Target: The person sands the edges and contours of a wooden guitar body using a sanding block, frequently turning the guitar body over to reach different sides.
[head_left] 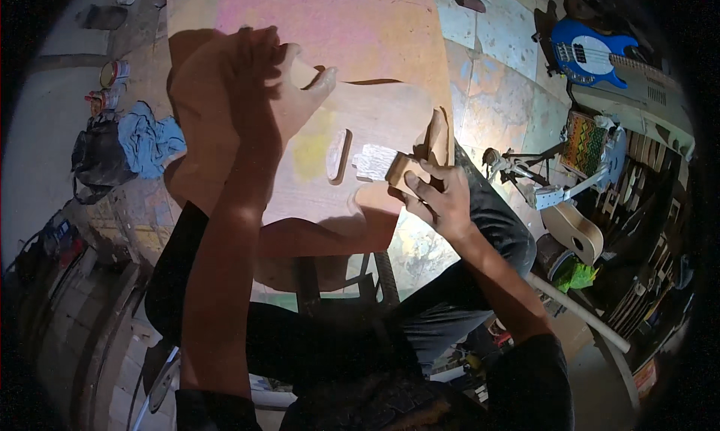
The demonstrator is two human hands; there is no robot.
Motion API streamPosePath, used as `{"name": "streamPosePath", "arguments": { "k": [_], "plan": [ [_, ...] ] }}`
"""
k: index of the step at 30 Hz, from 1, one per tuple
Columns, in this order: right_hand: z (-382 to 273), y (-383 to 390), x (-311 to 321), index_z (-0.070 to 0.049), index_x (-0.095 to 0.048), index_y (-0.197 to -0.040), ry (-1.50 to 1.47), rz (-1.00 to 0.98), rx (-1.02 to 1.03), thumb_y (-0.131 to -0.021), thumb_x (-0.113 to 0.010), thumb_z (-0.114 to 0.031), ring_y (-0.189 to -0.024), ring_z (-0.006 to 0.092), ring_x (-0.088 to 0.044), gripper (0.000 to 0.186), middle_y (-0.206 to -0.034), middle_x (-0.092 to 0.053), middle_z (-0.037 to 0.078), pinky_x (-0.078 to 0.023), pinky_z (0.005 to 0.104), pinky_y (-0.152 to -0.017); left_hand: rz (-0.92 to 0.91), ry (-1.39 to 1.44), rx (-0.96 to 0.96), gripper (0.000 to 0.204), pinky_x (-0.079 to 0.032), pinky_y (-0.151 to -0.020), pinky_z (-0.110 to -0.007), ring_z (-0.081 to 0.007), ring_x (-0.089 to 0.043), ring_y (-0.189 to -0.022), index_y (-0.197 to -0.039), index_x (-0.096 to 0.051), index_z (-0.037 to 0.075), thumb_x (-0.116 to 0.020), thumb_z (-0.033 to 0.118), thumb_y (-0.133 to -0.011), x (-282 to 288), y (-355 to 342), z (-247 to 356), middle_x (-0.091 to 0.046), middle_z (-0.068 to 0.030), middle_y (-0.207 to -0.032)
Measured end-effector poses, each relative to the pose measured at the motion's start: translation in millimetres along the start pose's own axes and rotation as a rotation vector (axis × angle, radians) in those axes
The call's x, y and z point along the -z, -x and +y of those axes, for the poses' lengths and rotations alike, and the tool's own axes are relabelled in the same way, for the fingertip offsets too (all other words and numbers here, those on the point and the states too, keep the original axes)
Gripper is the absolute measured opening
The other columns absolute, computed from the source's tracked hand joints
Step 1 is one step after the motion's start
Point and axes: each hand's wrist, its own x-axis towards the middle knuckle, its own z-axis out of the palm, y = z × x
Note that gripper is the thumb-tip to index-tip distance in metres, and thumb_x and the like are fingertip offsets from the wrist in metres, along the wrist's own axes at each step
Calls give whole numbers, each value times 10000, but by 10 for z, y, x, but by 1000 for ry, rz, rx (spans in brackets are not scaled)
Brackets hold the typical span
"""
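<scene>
An unfinished pale wooden guitar body (313, 155) with a yellowish patch lies across the lap on a pink-and-orange board (330, 19). My left hand (289, 94) is curled over its upper-left part. My right hand (442, 195) grips a small wooden block (403, 170) at the right of the body, against a cut-out cavity (373, 161) with a rough white inside. A narrower oblong cavity (339, 155) sits left of that one. My left forearm and its shadow cover part of the left side.
A blue cloth (146, 139), black bag (97, 157) and cans (114, 73) lie on the left. At right are a blue bass guitar (589, 52), a patterned seat (585, 142), a pale guitar body (570, 232), a long pipe (581, 315) and stacked wood pieces.
</scene>
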Motion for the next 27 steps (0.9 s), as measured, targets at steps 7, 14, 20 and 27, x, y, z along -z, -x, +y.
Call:
{"name": "streamPosePath", "arguments": {
  "k": [7,14,20,27],
  "plan": [
    [-87,-82,90,-220,-784,-1183,153,67,165,-889,-770,-229,-1034,290,-612,294,-1251,-686,114,-487,398,-842,130,67,-47,505,-403,-1086,-583,-347,-504,-1306,-1064,-670,111,-806,506,-780,57,-34,-23,-643,-92,-1188],
    [-157,-178,101,-106,-794,-1142,91,83,180,-760,-868,-224,-921,313,-610,406,-1186,-683,143,-480,419,-804,231,88,-112,457,-496,-977,-448,-329,-658,-946,-930,-626,87,-924,324,-678,31,-28,32,-676,-103,-959],
    [-151,-225,47,-159,-808,-1141,122,101,158,-749,-880,-251,-965,303,-612,410,-1160,-694,120,-478,414,-784,260,156,-107,422,-512,-842,-401,-270,-640,-787,-922,-619,91,-913,287,-690,2,-66,8,-656,-88,-886],
    [-178,-402,-32,-151,-778,-1177,115,75,242,-769,-856,-210,-956,316,-625,420,-1230,-688,154,-481,430,-789,233,291,8,411,-503,-835,-411,-269,-614,-788,-914,-607,102,-903,301,-709,24,-75,22,-622,-76,-851]
  ]
}}
